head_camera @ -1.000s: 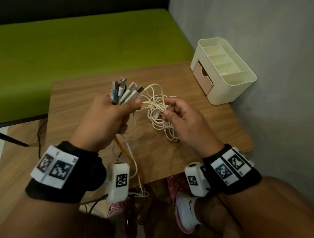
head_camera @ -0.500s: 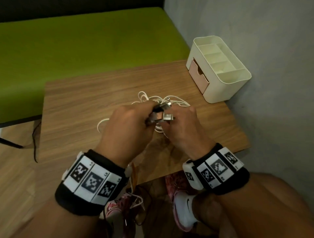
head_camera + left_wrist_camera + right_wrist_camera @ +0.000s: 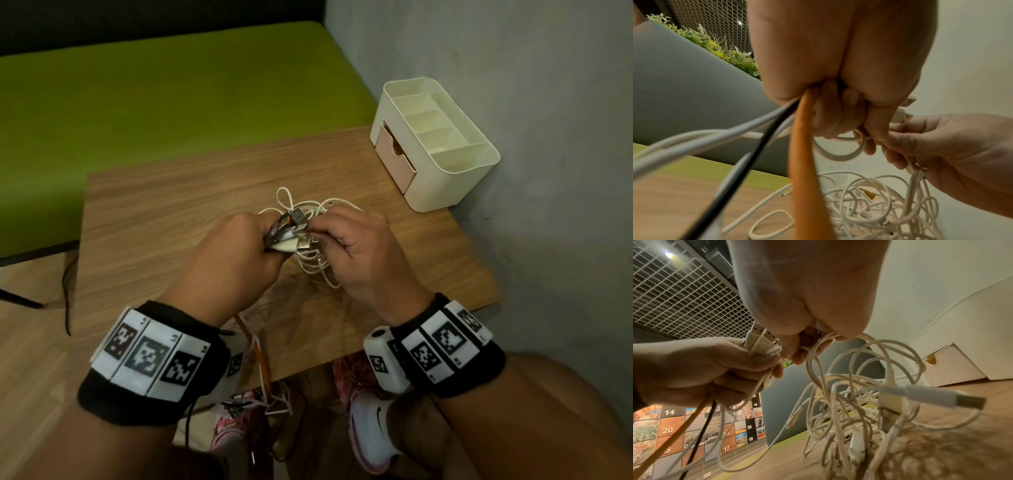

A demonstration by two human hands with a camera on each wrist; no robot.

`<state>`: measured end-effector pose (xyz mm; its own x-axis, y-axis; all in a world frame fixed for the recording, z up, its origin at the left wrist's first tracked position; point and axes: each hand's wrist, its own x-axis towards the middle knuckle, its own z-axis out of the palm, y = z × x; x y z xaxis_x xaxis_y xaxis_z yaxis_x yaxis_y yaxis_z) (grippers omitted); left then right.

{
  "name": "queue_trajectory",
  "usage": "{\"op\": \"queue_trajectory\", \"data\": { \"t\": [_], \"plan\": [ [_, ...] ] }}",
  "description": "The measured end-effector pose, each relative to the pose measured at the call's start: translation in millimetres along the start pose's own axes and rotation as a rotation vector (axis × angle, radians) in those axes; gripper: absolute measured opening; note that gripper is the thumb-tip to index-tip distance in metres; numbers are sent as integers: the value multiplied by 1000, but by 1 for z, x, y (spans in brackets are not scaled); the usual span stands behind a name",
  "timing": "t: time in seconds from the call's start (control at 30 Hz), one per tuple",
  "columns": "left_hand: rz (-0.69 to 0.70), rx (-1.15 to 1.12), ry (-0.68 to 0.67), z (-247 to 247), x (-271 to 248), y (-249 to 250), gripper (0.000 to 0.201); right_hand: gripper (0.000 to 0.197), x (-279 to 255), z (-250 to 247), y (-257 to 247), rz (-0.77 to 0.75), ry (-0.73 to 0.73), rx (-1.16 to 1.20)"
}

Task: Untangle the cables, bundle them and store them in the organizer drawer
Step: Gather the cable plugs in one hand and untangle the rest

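**Wooden bench, cables in both hands**

Nike swoosh shows on a white shoe (image 3: 371, 430) below. Left hand (image 3: 233, 253) clamps plug ends (image 3: 291, 229); right hand (image 3: 363, 250) pinches white cables (image 3: 315, 267) over the bench (image 3: 164, 212). Organizer (image 3: 442, 144) stands beyond, drawer (image 3: 394, 154) shut. Wall tiles read 14, 20, 17.

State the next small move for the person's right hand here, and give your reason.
Probably draw the right hand away to tease one white strand from the tangle of white cables: the left hand grips the plug ends, yet the loops on the table remain knotted.
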<state>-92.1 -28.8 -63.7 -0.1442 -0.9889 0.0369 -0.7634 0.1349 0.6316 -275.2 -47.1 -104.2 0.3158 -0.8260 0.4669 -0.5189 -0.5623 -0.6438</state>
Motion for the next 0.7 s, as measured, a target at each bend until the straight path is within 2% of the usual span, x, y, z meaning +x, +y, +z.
{"op": "queue_trajectory", "data": {
  "t": [0.07, 0.17, 0.27, 0.37, 0.47, 0.57, 0.63, 0.7],
  "plan": [
    [9, 4, 16, -3, -2, 4, 25, 22, 2, -1, -3, -1, 4, -18],
    [45, 16, 122, -8, -6, 10, 34, 27, 5, 0, -2, 47, -21, 8],
    [62, -58, 283, -18, -9, 8, 21, 30, 7, -1, 1, 189, -103, -16],
    [23, -149, 415, -25, -11, 4, 18, 21, 8, -4, 3, 328, -208, -116],
    [-34, -171, 364, -25, -12, 5, 14, 15, 7, -2, 4, 318, -191, -176],
    [-92, -116, 319, -25, -8, 0, 17, 19, 8, -2, 1, 261, -85, -32],
    [-146, 3, 238, -23, -2, -13, 23, 18, 8, -4, 1, 245, 4, 82],
    [-190, 166, 157, -19, 0, -19, 31, 17, 9, -3, 2, 214, 61, 98]
  ]
}}
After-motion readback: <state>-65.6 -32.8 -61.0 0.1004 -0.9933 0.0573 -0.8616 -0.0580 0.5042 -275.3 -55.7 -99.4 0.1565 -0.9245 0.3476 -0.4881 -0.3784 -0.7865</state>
